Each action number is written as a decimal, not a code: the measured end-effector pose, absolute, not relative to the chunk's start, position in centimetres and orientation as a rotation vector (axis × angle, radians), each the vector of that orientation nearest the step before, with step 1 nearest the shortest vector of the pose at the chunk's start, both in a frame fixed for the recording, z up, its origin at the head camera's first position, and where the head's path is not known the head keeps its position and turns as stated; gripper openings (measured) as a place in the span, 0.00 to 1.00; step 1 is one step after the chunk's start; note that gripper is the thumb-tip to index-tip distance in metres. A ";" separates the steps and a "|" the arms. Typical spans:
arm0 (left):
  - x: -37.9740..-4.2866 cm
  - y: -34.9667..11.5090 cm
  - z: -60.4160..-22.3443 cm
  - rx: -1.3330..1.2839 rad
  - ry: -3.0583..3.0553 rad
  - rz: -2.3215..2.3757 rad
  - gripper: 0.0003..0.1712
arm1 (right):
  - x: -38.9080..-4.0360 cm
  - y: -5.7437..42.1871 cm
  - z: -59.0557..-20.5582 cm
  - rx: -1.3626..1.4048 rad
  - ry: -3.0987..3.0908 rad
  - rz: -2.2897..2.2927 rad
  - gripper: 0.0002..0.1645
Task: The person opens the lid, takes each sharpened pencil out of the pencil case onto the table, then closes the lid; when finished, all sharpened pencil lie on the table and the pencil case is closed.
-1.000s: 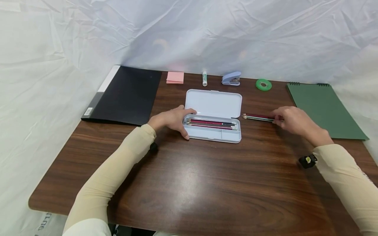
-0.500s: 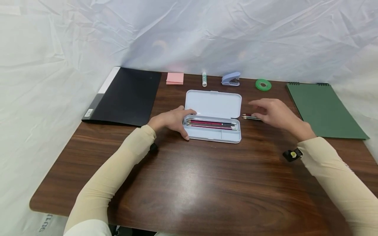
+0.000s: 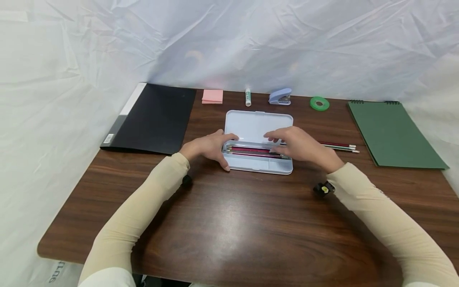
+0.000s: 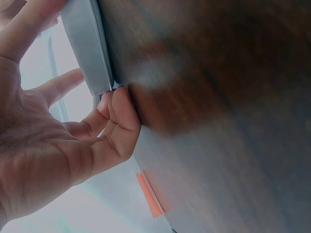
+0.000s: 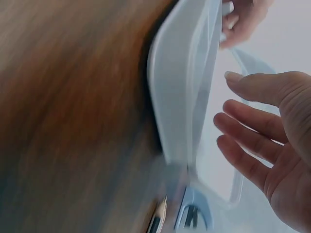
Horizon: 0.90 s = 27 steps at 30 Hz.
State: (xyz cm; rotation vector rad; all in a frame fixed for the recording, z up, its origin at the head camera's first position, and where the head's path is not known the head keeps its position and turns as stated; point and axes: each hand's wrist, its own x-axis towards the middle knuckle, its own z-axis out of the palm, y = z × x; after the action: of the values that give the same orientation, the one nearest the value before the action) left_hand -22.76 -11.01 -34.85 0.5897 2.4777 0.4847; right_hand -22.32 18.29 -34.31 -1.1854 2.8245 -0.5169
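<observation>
A white pencil case [image 3: 247,164] lies with its lid folded back in the middle of the table, several pencils [image 3: 247,150] lined up in its rear compartment. My left hand [image 3: 212,147] grips the case's left end, thumb at the front side, fingers toward the hinge. The left wrist view has the fingers of that hand [image 4: 53,131] bent at the case's corner [image 4: 90,48]. Over the right part of the case hovers my right hand [image 3: 299,144], fingers loosely bent and holding nothing. Right of the case lie loose pencils [image 3: 342,147], partly hidden behind that hand.
A black folder [image 3: 154,117] lies at the left and a green spiral pad [image 3: 396,133] at the right. Along the back edge are pink sticky notes [image 3: 212,96], a glue stick [image 3: 248,97], a lilac stapler [image 3: 280,97] and a roll of green tape [image 3: 319,103].
My right hand has let go of the loose pencils on the right and moved left to above the case. My left hand has stayed on the case's end.
</observation>
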 end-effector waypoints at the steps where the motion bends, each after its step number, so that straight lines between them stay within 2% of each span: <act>1: -22.7 -11.0 -34.8 0.590 2.477 0.484 0.60 | -22.2 17.8 -34.3 -1.203 2.814 -0.498 0.25; 7: -22.7 -11.1 -34.8 0.590 2.473 0.487 0.60 | -21.8 15.6 -34.7 -1.301 2.797 -0.366 0.22; 17: -22.7 -11.2 -34.8 0.589 2.476 0.484 0.60 | -21.6 13.6 -33.9 -1.242 2.814 -0.159 0.15; 27: -22.9 -11.2 -35.0 0.604 2.472 0.476 0.60 | -21.8 12.8 -33.9 -1.247 2.806 -0.061 0.18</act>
State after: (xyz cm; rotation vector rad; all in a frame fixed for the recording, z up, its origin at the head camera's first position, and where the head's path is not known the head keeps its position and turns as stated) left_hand -22.89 -11.18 -35.00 0.6041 2.4717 0.4757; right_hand -21.84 12.78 -33.92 -1.2471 2.8056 -0.0607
